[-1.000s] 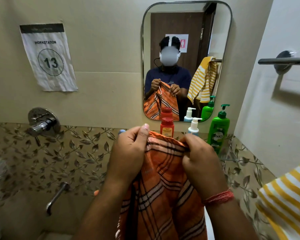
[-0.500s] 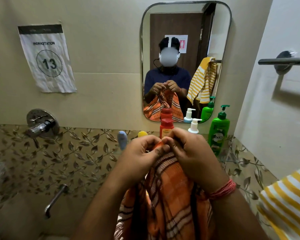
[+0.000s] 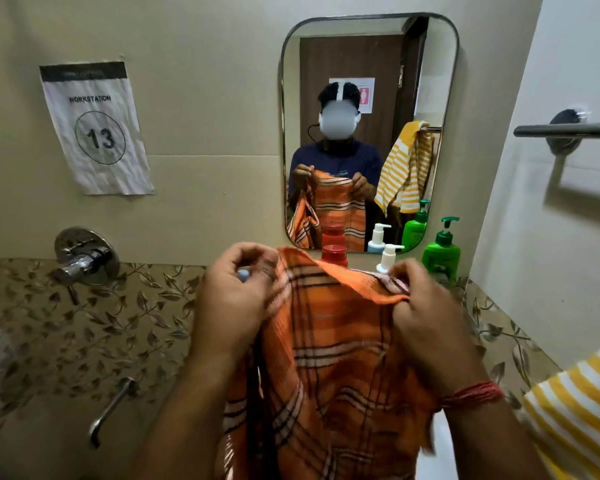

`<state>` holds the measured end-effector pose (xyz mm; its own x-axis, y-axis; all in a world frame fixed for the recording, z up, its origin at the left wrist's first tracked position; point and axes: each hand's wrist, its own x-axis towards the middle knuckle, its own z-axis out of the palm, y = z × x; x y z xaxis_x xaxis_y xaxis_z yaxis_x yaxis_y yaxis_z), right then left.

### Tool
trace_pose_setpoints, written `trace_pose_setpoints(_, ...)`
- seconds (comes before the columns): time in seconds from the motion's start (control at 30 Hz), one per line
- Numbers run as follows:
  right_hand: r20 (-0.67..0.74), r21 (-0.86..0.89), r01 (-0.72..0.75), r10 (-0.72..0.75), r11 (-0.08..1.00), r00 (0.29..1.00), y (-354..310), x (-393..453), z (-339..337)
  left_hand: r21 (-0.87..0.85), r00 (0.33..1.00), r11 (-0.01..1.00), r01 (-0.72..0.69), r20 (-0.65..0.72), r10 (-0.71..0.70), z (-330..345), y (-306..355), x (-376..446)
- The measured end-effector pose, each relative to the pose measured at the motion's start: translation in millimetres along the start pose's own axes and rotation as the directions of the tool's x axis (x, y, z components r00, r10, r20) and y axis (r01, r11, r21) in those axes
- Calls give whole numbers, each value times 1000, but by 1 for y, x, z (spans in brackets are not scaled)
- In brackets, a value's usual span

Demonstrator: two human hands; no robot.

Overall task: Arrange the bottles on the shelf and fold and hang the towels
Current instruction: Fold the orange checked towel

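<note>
An orange checked towel [image 3: 336, 358] hangs in front of me, held by its top edge. My left hand [image 3: 234, 299] pinches the left corner and my right hand [image 3: 425, 313] pinches the right corner, with a short span of edge sagging between them. Behind the towel, bottles stand on the ledge under the mirror: a red-capped bottle [image 3: 334, 255], a white pump bottle [image 3: 388, 258] and a green pump bottle [image 3: 442, 252]. A small blue-topped item [image 3: 243, 274] peeks out behind my left fingers. A yellow striped towel [image 3: 579, 407] lies at the lower right.
A mirror [image 3: 368, 129] hangs on the back wall. A metal towel bar [image 3: 565, 130] sticks out from the right wall. On the left are a wall tap valve [image 3: 84, 259] and a spout [image 3: 111, 407], above them a paper sign [image 3: 96, 126].
My hands were pressed together at the towel's top edge; they have moved apart, spreading the top edge between the two corners.
</note>
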<state>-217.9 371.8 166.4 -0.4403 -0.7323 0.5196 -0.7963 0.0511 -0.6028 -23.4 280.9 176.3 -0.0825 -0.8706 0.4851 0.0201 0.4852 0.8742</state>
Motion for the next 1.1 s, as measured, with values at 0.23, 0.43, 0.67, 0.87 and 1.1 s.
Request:
trace_pose_setpoints(0.23,143,198,154,-184,968,972,-34,3,7,132,818,982,-134,574,35,24,-12,-13)
trace_pose_setpoints(0.43,152,-101,349,-332,932,931,-24,2,10,183,949,974,-135,308,74,19,-14,-10)
trace_pose_setpoints(0.67,38,110,293,-299,950,954,-29,2,13,140,954,985,-97,296,52,22,-5,-15)
trace_pose_setpoints(0.87,22,152,219,-224,964,974,-22,2,13,181,954,979,-93,299,35,19,-5,-14)
trace_pose_setpoints(1.1,221,236,82,-135,968,966,-1,5,-7,120,995,993,-21,95,9,9,-11,-5)
